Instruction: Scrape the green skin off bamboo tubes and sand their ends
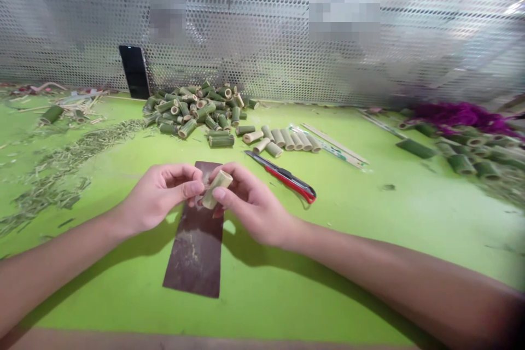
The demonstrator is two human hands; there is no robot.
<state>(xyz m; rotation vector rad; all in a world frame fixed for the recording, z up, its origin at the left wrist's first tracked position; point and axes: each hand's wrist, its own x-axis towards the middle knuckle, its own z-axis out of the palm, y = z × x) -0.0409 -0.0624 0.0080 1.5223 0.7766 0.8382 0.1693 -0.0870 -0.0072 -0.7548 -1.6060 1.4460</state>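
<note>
A short, peeled, pale bamboo tube (217, 188) is held tilted between the thumb and fingers of my right hand (252, 205). My left hand (158, 197) is pinched close beside the tube, thumb against fingers; a thin strand seems to run between the two, but what the pinch holds is too small to name. Beneath both hands lies a dark brown strip of sandpaper (197, 251) with pale dust on it. A red and black utility knife (283, 175) rests to the right of my right hand, its blade out.
Behind the hands is a heap of green bamboo tubes (197, 106); several peeled tubes (289, 139) lie beside thin sticks (336, 145). Green shavings (86, 153) cover the left. A phone (135, 72) leans on the perforated metal screen (254, 27). Purple fibre (463, 116) and more bamboo sit right.
</note>
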